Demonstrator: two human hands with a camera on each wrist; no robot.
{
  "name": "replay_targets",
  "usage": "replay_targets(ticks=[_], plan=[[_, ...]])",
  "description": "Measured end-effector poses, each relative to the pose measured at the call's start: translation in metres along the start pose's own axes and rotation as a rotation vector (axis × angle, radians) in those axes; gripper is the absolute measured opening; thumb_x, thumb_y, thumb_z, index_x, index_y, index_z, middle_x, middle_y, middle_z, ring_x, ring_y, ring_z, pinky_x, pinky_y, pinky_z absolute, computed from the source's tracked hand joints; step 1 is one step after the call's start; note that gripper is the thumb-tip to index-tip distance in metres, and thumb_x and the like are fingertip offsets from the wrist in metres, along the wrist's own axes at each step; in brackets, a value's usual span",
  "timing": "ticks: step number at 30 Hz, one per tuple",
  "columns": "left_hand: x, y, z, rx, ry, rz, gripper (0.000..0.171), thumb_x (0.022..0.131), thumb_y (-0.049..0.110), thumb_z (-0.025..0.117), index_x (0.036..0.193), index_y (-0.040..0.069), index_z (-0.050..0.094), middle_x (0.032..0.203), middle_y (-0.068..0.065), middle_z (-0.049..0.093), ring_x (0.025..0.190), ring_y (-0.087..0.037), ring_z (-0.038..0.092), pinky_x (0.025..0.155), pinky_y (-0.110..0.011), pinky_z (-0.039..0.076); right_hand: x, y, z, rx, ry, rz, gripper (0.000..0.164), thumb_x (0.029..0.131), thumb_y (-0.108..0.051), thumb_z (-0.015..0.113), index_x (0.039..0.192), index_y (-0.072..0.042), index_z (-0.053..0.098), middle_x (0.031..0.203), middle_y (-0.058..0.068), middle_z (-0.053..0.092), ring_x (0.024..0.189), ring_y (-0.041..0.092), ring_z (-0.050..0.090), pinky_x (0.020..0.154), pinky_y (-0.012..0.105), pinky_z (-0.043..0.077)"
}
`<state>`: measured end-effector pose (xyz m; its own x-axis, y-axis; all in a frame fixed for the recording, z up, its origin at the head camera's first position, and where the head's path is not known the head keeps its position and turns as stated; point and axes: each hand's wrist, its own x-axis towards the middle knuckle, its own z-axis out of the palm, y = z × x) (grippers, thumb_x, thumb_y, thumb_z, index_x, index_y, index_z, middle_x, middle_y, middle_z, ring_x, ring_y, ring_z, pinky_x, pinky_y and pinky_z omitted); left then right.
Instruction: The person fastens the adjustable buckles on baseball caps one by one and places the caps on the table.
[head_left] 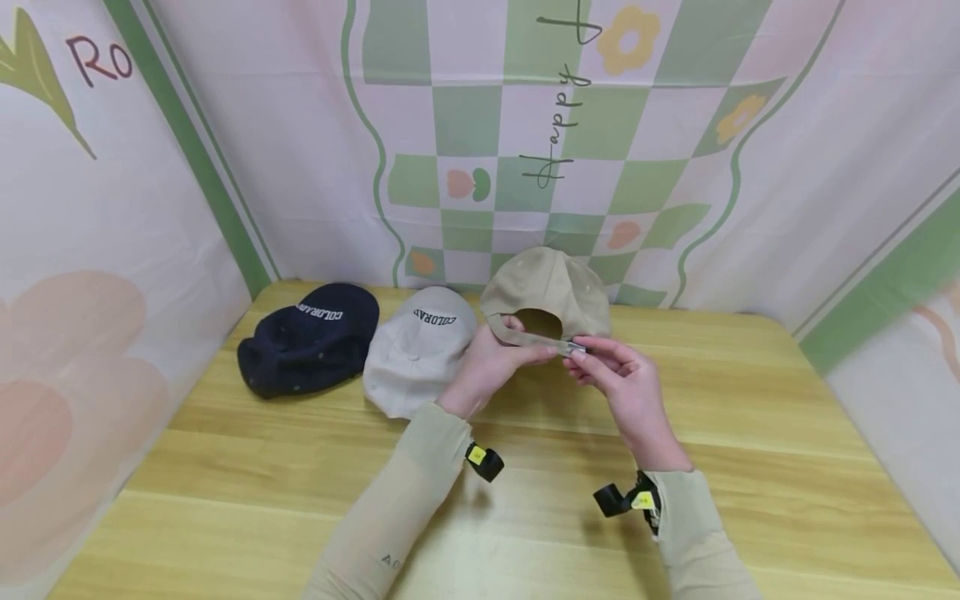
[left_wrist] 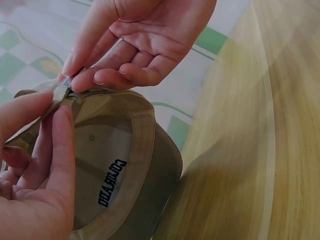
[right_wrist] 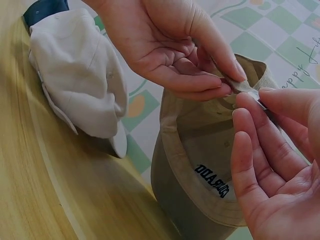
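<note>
A khaki baseball cap (head_left: 551, 279) is held off the tabletop at the back, its rear opening toward me. My left hand (head_left: 491, 362) pinches the cap's back strap between thumb and fingers. At the strap's right end, my right hand (head_left: 626, 387) pinches the metal buckle (head_left: 576, 347). In the left wrist view the buckle (left_wrist: 66, 81) lies between the fingertips of both hands. Dark backward lettering (right_wrist: 212, 181) shows inside the cap in the right wrist view. Whether the strap runs through the buckle is hard to tell.
Left of my left hand lies a light grey cap (head_left: 420, 350) with COLORADO lettering, partly behind that hand. Farther left sits a navy cap (head_left: 311, 342). All are on a wooden table (head_left: 750, 433), with a patterned cloth (head_left: 525, 117) hanging behind it.
</note>
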<state>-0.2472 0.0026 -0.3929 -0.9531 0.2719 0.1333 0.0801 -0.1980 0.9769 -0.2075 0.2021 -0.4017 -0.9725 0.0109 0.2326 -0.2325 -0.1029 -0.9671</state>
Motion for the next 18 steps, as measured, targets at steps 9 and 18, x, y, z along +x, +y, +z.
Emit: replay_targets(ticks=[9,18], plan=[[0.0008,-0.0006,0.0026,-0.095,-0.037,-0.002,0.038,0.086,-0.003,0.079,0.085,0.007,0.043,0.086,-0.006,0.063,0.088,-0.019,0.072,0.086,-0.037,0.058,-0.0005,0.0004,-0.0007,-0.013,-0.009,0.002,0.027,0.096,-0.007,0.072,0.119,0.008,0.068,0.096,0.013,0.075,0.083,0.020,0.073,0.074,0.031,0.060],[0.0018,-0.0015,0.0021,-0.055,-0.076,0.004,0.034,0.087,0.002,0.080,0.083,0.006,0.046,0.086,-0.006,0.065,0.085,-0.017,0.070,0.086,-0.037,0.058,-0.0008,0.0004,0.0011,-0.032,-0.009,-0.011,0.026,0.096,-0.006,0.071,0.118,0.009,0.068,0.096,0.012,0.075,0.083,0.021,0.073,0.074,0.031,0.060]])
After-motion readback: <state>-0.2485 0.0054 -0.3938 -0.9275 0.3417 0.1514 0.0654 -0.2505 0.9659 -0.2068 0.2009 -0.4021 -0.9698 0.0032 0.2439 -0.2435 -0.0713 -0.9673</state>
